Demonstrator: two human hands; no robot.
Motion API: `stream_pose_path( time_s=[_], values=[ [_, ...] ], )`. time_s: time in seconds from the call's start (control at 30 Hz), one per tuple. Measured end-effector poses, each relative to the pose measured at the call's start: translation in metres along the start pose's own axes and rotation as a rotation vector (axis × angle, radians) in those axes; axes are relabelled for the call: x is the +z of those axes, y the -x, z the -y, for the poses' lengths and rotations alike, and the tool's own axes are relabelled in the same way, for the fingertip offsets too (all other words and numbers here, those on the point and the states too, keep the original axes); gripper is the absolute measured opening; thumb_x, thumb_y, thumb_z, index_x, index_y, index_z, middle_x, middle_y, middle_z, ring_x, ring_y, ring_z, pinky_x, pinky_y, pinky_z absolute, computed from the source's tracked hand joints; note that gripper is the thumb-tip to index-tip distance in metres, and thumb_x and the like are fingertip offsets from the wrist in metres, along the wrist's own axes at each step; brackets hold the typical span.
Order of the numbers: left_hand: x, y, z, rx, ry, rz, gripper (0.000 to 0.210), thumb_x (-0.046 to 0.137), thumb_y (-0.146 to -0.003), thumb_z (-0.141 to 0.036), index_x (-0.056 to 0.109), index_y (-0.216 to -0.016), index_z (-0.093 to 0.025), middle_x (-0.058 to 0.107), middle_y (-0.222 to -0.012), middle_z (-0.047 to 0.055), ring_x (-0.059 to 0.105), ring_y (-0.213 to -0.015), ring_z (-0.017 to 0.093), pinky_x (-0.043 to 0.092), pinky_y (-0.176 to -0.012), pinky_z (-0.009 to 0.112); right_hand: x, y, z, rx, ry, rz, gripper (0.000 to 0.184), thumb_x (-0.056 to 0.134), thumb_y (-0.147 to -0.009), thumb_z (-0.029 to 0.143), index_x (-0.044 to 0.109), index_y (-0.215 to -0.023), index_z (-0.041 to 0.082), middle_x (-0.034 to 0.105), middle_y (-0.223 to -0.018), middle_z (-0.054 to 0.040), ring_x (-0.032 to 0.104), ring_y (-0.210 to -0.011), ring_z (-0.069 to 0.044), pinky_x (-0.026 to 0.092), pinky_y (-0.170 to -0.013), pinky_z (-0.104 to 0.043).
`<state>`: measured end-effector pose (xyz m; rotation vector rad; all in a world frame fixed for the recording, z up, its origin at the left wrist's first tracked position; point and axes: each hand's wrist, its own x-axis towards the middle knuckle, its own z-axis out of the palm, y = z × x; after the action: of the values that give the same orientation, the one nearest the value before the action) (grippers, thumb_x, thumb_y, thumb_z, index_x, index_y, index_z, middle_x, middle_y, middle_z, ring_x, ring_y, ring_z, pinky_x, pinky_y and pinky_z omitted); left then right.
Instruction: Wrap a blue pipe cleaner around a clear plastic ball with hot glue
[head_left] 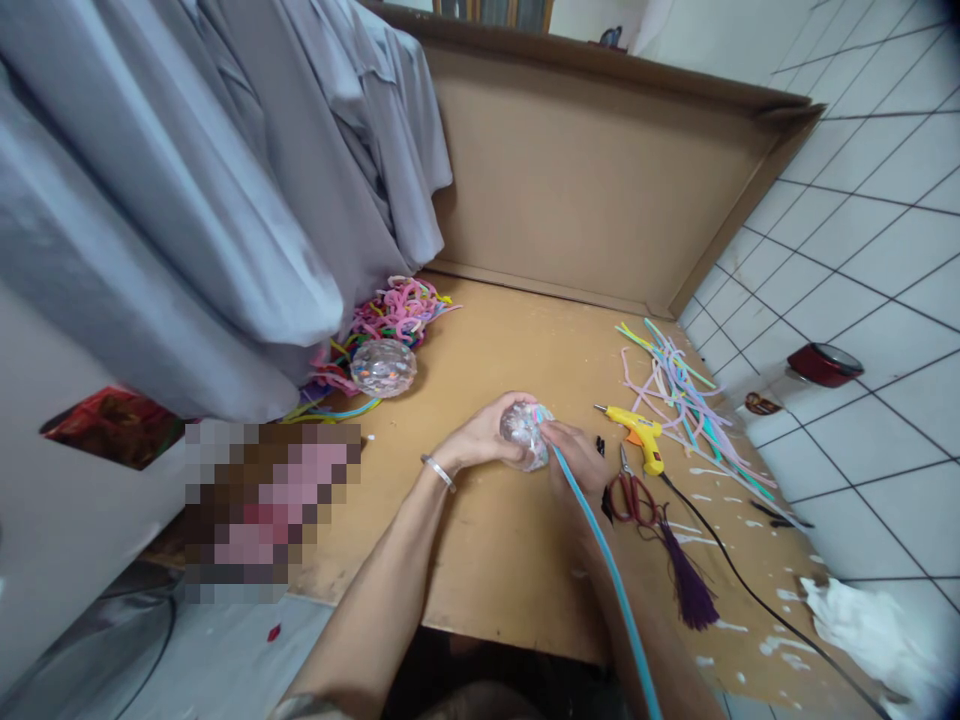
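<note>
A small transparent faceted ball (519, 432) is in my left hand (484, 428), whose fingers wrap round its left side. My right hand (576, 458) is closed at the ball's right side, pinching a light blue pipe cleaner (600, 540). One end of that pipe cleaner meets the ball near a patch of pink and blue; its long tail runs down toward me over my right forearm. My right fingertips partly hide where it touches. Just right of this hand are a yellow hot glue gun (637, 432) and red-handled scissors (630, 490).
Loose pipe cleaners (686, 400) lie along the right side near the tiled wall (847, 250). A purple tassel (686, 575) and the glue gun's black cord lie nearer. At left, another transparent ball (384, 368) sits by piled pipe cleaners (401, 308), under a grey cloth (285, 200).
</note>
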<state>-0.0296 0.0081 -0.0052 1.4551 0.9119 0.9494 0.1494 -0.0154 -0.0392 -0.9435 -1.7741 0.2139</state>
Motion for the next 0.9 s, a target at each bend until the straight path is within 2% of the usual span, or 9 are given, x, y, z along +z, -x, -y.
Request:
stream_pose_path(
  time_s=[0.13, 0.33, 0.5, 0.67, 0.9],
  values=[
    [0.0, -0.001, 0.001, 0.001, -0.008, 0.007, 0.074, 0.072, -0.051, -0.014, 0.051, -0.122, -0.019, 0.06, -0.111, 0.005, 0.057, -0.098, 0.021, 0.047, -0.088, 0.034, -0.003, -0.002, 0.005, -0.115, 0.047, -0.022, 0.032, 0.054, -0.088, 0.015, 0.066, -0.112, 0.033, 0.074, -0.107, -0.0036, 0.071, -0.099, -0.021, 0.059, -0.087, -0.039],
    [-0.001, -0.001, 0.002, -0.003, -0.021, 0.011, 0.075, 0.073, -0.051, -0.014, 0.051, -0.123, -0.019, 0.06, -0.111, 0.005, 0.057, -0.097, 0.021, 0.046, -0.089, 0.035, -0.003, -0.007, 0.007, -0.186, 0.08, -0.063, 0.033, 0.051, -0.09, 0.014, 0.066, -0.111, 0.033, 0.075, -0.101, -0.0044, 0.072, -0.091, -0.02, 0.062, -0.079, -0.037],
    [-0.002, -0.001, 0.005, 0.023, -0.051, 0.011, 0.077, 0.073, -0.053, -0.014, 0.05, -0.126, -0.02, 0.057, -0.121, 0.007, 0.056, -0.109, 0.024, 0.045, -0.098, 0.04, -0.002, -0.01, 0.005, -0.291, 0.04, -0.11, 0.041, 0.053, -0.089, 0.008, 0.062, -0.12, 0.032, 0.074, -0.101, -0.0058, 0.072, -0.091, -0.02, 0.062, -0.077, -0.037],
    [-0.002, -0.001, 0.005, 0.034, -0.119, -0.004, 0.078, 0.075, -0.052, -0.015, 0.052, -0.126, -0.021, 0.053, -0.13, 0.008, 0.052, -0.119, 0.028, 0.041, -0.105, 0.044, -0.004, -0.01, 0.005, -0.285, -0.004, -0.108, 0.044, 0.055, -0.088, 0.007, 0.062, -0.122, 0.034, 0.073, -0.102, -0.0049, 0.072, -0.089, -0.021, 0.062, -0.075, -0.036],
    [-0.001, 0.0, 0.003, -0.009, -0.05, 0.022, 0.087, 0.074, -0.053, -0.015, 0.045, -0.134, -0.019, 0.055, -0.124, 0.008, 0.054, -0.112, 0.026, 0.045, -0.098, 0.042, -0.004, -0.012, 0.005, -0.326, -0.016, -0.116, 0.046, 0.055, -0.087, 0.006, 0.062, -0.124, 0.033, 0.074, -0.103, -0.0056, 0.072, -0.091, -0.022, 0.062, -0.077, -0.038]
  ],
)
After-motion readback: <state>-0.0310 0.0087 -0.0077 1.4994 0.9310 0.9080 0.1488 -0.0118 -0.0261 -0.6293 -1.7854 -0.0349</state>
